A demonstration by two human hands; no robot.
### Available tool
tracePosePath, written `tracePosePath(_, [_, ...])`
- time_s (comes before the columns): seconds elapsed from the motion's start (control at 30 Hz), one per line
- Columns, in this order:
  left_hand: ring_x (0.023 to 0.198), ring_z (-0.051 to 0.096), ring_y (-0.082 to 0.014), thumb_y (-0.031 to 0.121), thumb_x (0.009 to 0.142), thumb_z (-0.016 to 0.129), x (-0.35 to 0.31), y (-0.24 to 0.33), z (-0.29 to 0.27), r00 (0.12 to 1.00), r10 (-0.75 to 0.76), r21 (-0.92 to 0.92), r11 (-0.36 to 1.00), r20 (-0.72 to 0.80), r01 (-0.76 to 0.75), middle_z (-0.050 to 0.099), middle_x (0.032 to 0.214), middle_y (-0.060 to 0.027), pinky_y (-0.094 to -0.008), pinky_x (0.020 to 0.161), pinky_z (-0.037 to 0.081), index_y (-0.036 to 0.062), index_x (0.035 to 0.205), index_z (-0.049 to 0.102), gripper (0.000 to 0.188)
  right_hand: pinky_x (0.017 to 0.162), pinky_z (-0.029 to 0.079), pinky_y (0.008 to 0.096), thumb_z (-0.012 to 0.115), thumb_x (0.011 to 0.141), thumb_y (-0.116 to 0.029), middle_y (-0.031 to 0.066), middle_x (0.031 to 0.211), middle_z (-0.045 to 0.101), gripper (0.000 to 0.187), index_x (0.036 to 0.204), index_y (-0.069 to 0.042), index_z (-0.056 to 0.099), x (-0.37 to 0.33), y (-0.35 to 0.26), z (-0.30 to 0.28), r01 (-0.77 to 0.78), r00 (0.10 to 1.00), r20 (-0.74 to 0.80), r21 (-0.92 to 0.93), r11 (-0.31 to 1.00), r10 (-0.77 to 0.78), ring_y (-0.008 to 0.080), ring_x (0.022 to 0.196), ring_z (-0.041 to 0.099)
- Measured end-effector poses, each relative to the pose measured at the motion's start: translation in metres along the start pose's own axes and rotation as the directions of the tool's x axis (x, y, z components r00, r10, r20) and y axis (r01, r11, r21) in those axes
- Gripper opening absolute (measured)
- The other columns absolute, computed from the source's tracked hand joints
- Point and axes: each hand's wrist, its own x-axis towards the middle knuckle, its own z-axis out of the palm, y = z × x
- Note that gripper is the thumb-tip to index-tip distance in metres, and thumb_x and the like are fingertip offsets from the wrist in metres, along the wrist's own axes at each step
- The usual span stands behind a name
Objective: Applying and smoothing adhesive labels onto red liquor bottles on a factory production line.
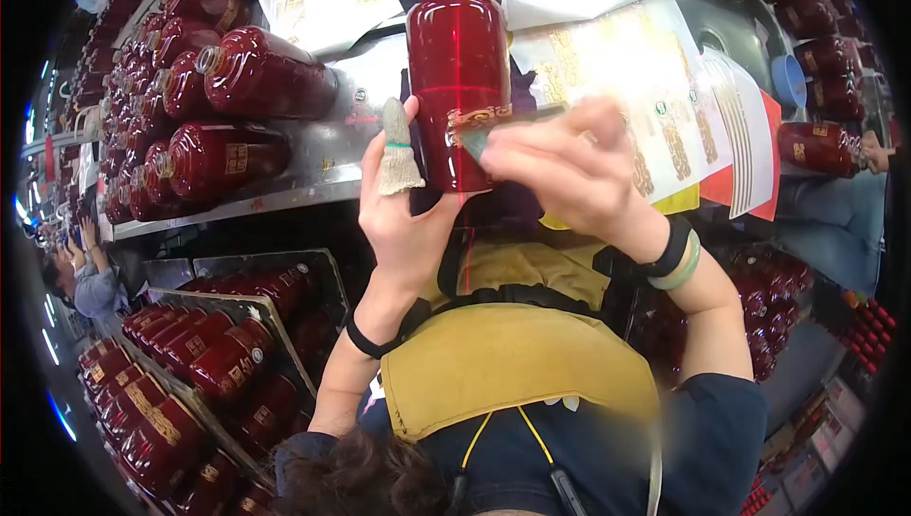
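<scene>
Right of the crowded bottles (270, 75), your left hand (403, 222) clasps the near end of the red bottle (460, 61), thumb by its base, fingers along its left side, as it lies on a dark cloth (521, 94) on the bench (228, 201), neck pointing away. It looks like smooth, rigid glass, probably heavy, slippery and breakable, so cradle the broad body, not the neck. Your right hand's (579, 170) fingers pinch a greenish scraper (474, 142) at the gold pattern (479, 117), beside the patterned sheets (655, 89).
</scene>
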Motion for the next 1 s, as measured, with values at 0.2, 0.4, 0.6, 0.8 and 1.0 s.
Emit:
tracePosePath(0.2, [0.116, 0.066, -0.0260, 0.000, 0.069, 0.089, -0.005, 0.004, -0.001, 1.000, -0.003, 0.029, 1.000, -0.017, 0.003, 0.061, 0.139, -0.0141, -0.0356, 0.097, 0.056, -0.0008, 0.143, 0.055, 0.081, 0.077, 0.042, 0.0306, 0.079, 0.070, -0.014, -0.0073, 0.100, 0.073, 0.031, 0.101, -0.019, 0.077, 0.014, -0.008, -0.011, -0.082, 0.997, 0.010, 0.034, 0.996, 0.082, 0.0142, 0.072, 0.054])
tracePosePath(0.4, [0.110, 0.066, -0.0258, 0.003, 0.070, 0.089, 0.002, 0.002, 0.000, 1.000, 0.004, 0.022, 1.000, -0.001, -0.004, 0.063, 0.136, -0.0137, -0.0351, 0.093, 0.055, -0.0020, 0.144, 0.053, 0.082, 0.076, 0.048, 0.0325, 0.071, 0.073, -0.019, -0.0014, 0.093, 0.067, 0.029, 0.100, -0.010, 0.074, 0.021, -0.026, 0.000, 0.131, 0.983, 0.122, 0.075, 0.988, -0.140, 0.0155, 0.079, 0.057])
tracePosePath(0.6, [0.123, 0.062, -0.0263, 0.005, 0.068, 0.095, -0.003, -0.004, 0.004, 0.996, -0.088, -0.143, 0.986, -0.016, 0.085, 0.061, 0.138, -0.0151, -0.0381, 0.108, 0.048, -0.0048, 0.142, 0.050, 0.087, 0.073, 0.045, 0.0351, 0.073, 0.075, -0.020, -0.0009, 0.083, 0.062, 0.026, 0.098, -0.009, 0.069, 0.068, 0.014, 0.013, -0.013, 0.999, 0.034, -0.181, 0.983, 0.019, 0.0184, 0.082, 0.059])
tracePosePath(0.8, [0.123, 0.062, -0.0283, 0.006, 0.072, 0.091, -0.003, -0.006, 0.004, 0.998, -0.057, -0.171, 0.984, -0.038, 0.050, 0.060, 0.139, -0.0171, -0.0387, 0.106, 0.049, -0.0036, 0.143, 0.048, 0.083, 0.078, 0.047, 0.0350, 0.069, 0.070, -0.022, -0.0059, 0.099, 0.063, 0.025, 0.094, -0.015, 0.069, 0.039, -0.008, 0.017, 0.159, 0.986, 0.076, -0.166, 0.973, -0.148, 0.0153, 0.082, 0.053])
tracePosePath(1.0, [0.125, 0.063, -0.0311, 0.006, 0.072, 0.090, -0.009, -0.022, -0.002, 0.993, -0.114, -0.147, 0.982, 0.038, 0.119, 0.062, 0.138, -0.0187, -0.0371, 0.106, 0.049, -0.0061, 0.148, 0.046, 0.088, 0.071, 0.044, 0.0333, 0.075, 0.075, -0.019, -0.0032, 0.086, 0.069, 0.022, 0.096, -0.014, 0.071, 0.058, 0.015, 0.029, -0.019, 0.999, -0.033, -0.092, 0.996, 0.016, 0.0181, 0.072, 0.055])
